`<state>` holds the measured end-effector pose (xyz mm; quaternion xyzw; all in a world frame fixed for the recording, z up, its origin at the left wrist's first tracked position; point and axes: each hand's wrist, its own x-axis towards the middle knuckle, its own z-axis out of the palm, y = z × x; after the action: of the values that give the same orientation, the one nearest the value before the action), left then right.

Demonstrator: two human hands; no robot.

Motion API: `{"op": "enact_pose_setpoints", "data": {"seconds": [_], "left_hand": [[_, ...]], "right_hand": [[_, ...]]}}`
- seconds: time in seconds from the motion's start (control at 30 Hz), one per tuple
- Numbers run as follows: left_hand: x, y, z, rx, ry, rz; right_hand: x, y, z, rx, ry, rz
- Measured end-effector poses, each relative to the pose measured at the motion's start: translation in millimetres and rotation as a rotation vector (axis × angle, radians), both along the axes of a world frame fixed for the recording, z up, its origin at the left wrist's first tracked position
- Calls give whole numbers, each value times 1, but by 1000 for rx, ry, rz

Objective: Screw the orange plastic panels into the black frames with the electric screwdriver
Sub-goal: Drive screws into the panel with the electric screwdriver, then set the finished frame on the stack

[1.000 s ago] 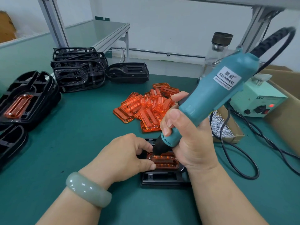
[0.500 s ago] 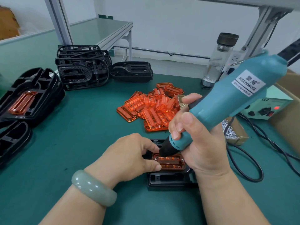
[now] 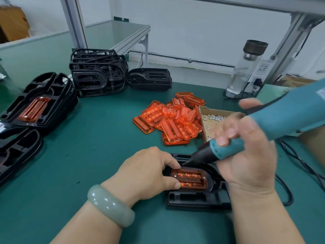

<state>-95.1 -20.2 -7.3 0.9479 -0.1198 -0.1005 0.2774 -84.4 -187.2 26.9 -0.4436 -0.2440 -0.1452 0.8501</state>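
Near the front edge of the bench (image 3: 88,147): orange panel (image 3: 189,179) seated in black frame (image 3: 193,199), left end pinched by left hand (image 3: 149,173). Electric screwdriver (image 3: 281,118) gripped in right hand (image 3: 246,155), tip slanted down just beside the panel's far edge. Mid-bench: pile of loose orange panels (image 3: 172,120).

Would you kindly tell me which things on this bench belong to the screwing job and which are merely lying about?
For the job: electric screwdriver, orange panel, black frame, pile of orange panels, box of screws, stacked black frames.
Lying about: glass bottle, brown carton.
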Motion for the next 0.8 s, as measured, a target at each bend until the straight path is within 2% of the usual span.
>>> {"op": "enact_pose_setpoints", "data": {"seconds": [0.27, 0.37, 0.47, 0.6, 0.8], "left_hand": [[-1, -1, 3, 30, -34, -34], [-1, -4, 5, 28, -143, -54], [0, -11, 11, -68, -231, -119], [0, -26, 13, -118, -240, -275], [-2, -35, 3, -54, -225, -283]], "right_hand": [[6, -23, -4, 140, 125, -135], [7, -22, -5, 151, 125, -137], [8, -25, -6, 183, 139, -165], [10, -31, -7, 273, 173, -256], [12, -37, -8, 400, 218, -369]]}}
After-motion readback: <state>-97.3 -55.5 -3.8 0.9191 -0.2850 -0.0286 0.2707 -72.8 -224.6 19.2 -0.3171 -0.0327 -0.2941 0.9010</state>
